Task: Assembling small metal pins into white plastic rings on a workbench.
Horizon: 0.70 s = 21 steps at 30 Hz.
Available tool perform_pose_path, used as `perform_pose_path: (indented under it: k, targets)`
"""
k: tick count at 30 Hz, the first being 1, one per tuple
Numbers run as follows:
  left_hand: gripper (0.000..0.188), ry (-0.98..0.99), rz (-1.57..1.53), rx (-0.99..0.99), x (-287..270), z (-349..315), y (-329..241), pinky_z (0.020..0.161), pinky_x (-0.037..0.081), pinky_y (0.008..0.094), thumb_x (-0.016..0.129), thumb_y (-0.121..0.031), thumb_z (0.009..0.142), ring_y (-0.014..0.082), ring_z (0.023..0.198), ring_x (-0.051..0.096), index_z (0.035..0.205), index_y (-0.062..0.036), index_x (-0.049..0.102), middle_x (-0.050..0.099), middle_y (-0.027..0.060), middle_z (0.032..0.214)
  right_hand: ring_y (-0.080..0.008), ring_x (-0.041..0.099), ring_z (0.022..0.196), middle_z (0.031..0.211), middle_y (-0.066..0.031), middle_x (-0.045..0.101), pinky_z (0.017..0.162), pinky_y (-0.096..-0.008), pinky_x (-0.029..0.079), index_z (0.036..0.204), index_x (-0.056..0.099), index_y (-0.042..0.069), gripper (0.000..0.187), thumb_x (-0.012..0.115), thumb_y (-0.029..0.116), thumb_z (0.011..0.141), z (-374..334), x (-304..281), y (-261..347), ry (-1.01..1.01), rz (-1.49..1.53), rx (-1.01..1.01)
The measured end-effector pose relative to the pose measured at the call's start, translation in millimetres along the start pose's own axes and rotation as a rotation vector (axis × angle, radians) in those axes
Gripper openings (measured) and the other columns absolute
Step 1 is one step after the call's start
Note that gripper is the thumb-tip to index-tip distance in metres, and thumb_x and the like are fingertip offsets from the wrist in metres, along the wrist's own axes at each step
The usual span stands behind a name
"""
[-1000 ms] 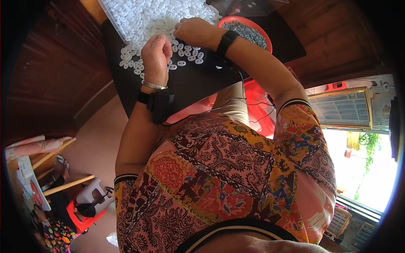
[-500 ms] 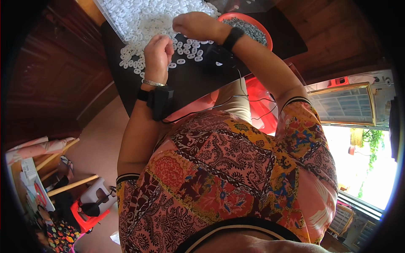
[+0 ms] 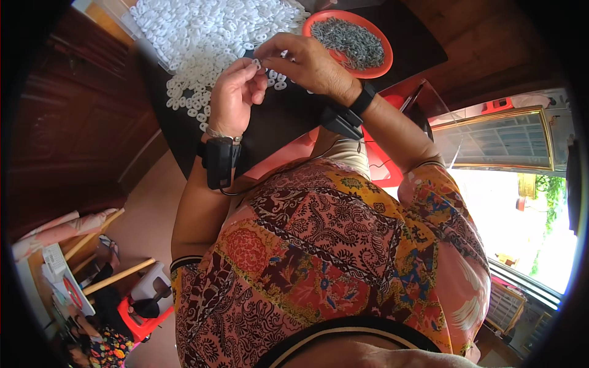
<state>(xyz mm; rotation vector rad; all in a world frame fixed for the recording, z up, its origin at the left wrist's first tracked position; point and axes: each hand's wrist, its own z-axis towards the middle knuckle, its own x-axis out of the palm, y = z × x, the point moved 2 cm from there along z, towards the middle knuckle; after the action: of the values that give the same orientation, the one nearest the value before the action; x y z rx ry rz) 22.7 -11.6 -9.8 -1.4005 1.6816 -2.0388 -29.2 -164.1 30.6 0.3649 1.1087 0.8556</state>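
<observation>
My left hand (image 3: 232, 98) is closed, pinching a small white oval plastic piece with two holes (image 3: 256, 63) between thumb and fingertips. My right hand (image 3: 310, 64) is curled just to its right, thumb and index finger bent toward that piece. Whatever sits between the right fingertips is too small to make out. Beyond the hands, a large heap of the same white pieces (image 3: 196, 34) spills onto the dark table (image 3: 276, 116). Several loose ones (image 3: 277, 81) lie under and between the hands.
An orange-red plate (image 3: 388, 58) of small grey metal screw-like bits (image 3: 350, 43) stands right of the heap. A clear plastic tray (image 3: 119, 21) edges the heap on the left. Dark devices with a cable are strapped to both wrists. A person in a flowered top (image 3: 110, 346) is at lower left.
My right hand has come back from the heap toward my left hand, palm turned. The left now holds up a white piece near the right fingertips. The view has shifted slightly.
</observation>
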Motion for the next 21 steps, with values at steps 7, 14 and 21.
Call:
perform_pose_path:
  k: [7, 14, 21]
  targets:
    - [0.018, -0.012, 0.128, 0.008, 8, -1, 5, 0.049, 0.034, 0.0206, 0.048, -0.018, 0.089, 0.0087, 0.054, 0.045, 0.082, -0.0038, 0.056, 0.053, 0.0027, 0.067, -0.0178, 0.062, 0.079, 0.089, -0.0063, 0.063, 0.068, -0.0275, 0.049, 0.1, 0.064, 0.006, 0.024, 0.069, 0.014, 0.078, -23, 12, 6, -0.17, 0.05, 0.096]
    - [0.018, 0.003, 0.381, 0.016, 14, -3, 6, 0.049, 0.033, 0.0201, 0.048, -0.017, 0.088, 0.0077, 0.053, 0.045, 0.077, -0.0046, 0.055, 0.052, 0.0014, 0.064, -0.0271, 0.061, 0.085, 0.091, -0.0098, 0.063, 0.073, -0.0341, 0.051, 0.098, 0.067, 0.007, 0.025, 0.07, 0.011, 0.074, -34, 5, 5, -0.25, -0.112, -0.08]
    - [0.015, -0.074, 0.473, 0.031, 17, -5, 6, 0.049, 0.032, 0.0196, 0.051, -0.014, 0.086, 0.0063, 0.052, 0.041, 0.076, -0.0042, 0.057, 0.052, 0.0001, 0.063, -0.0256, 0.061, 0.083, 0.086, -0.007, 0.063, 0.073, -0.0355, 0.05, 0.089, 0.068, 0.009, 0.017, 0.07, 0.011, 0.073, -41, -27, -7, -0.255, -0.292, -0.041]
